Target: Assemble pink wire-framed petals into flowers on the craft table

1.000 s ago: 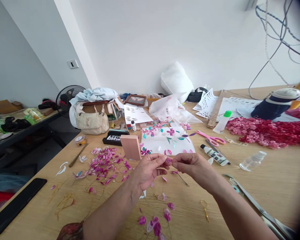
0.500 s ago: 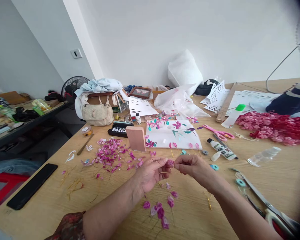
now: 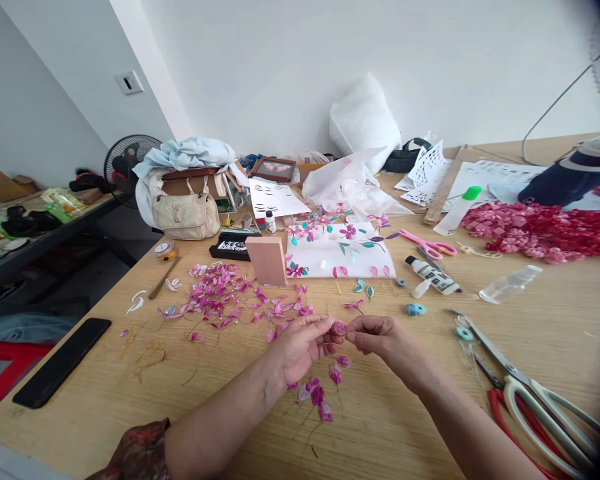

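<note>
My left hand [image 3: 300, 343] and my right hand [image 3: 380, 337] meet over the wooden table [image 3: 105, 400], fingertips pinched together on a small pink petal piece [image 3: 338, 327]. Both hands are closed on it. Just below them lie a few loose pink petals [image 3: 317, 392]. A scatter of several pink petals on thin wires [image 3: 225, 303] spreads to the upper left. Behind the hands stands a small wooden block [image 3: 267, 260] and a white foam board [image 3: 340, 257] stuck with finished pink flowers and teal leaves.
Large scissors [image 3: 530, 390] lie at the right front, pink scissors [image 3: 427, 245] and a glue tube [image 3: 433, 275] farther back. A heap of red-pink flowers [image 3: 535, 230] sits at the far right. A black phone [image 3: 63, 360] lies at the left edge, a beige bag [image 3: 185, 215] behind.
The view has tilted down and shifted, so the table's things sit higher in the picture. My hands stay pinched together on the pink piece with only slight finger movement.
</note>
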A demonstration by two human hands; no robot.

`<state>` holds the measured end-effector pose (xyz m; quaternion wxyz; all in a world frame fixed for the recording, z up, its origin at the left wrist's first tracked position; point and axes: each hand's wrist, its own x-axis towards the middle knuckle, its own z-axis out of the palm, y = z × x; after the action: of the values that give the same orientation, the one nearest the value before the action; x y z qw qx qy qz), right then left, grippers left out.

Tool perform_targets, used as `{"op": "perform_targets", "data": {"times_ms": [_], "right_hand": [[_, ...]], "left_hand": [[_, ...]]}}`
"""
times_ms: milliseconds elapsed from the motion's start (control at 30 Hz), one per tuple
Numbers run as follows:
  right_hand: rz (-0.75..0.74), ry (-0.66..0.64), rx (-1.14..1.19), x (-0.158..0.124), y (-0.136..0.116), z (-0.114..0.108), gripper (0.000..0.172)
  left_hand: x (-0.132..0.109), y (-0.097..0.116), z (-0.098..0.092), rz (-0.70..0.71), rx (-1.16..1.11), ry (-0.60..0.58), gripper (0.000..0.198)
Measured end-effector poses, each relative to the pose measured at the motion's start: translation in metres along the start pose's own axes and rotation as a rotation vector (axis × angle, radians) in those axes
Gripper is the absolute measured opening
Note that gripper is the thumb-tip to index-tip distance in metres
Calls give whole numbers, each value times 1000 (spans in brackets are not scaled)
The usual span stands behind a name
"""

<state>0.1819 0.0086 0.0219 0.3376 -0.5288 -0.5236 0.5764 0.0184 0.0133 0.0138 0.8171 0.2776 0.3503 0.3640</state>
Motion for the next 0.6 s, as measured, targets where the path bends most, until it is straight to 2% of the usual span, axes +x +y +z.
{"op": "perform_targets", "data": {"times_ms": [300,600], "right_hand": [[49,-42,25,2,6,2,13],[61,-40,-4,2,11,-1,15]], "left_hand": [[0,-4,-2,7,52,36,23],[6,-4,-4,-5,74,24,20]]}}
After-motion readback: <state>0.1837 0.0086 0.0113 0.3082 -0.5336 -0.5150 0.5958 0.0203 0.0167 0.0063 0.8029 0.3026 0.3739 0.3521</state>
